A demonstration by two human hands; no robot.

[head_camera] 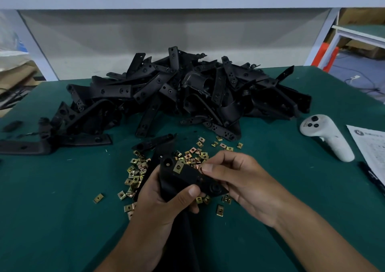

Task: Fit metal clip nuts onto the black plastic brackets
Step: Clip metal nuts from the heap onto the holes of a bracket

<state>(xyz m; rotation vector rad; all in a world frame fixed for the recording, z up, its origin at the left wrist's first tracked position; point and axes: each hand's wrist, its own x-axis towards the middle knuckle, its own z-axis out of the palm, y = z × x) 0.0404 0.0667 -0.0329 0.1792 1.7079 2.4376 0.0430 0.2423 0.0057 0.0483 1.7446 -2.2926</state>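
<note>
One clip nut (178,167) already sits on the bracket (187,180) gripped in the left hand (166,201); the right hand (235,180) pinches another at its edge. The big bracket pile (187,92) (seemingly unfitted) waits on the bench (62,209).

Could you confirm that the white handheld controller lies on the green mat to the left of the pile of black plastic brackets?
Not quite: the head view shows the white handheld controller on the green mat to the right of the pile of black plastic brackets, not the left.
</note>
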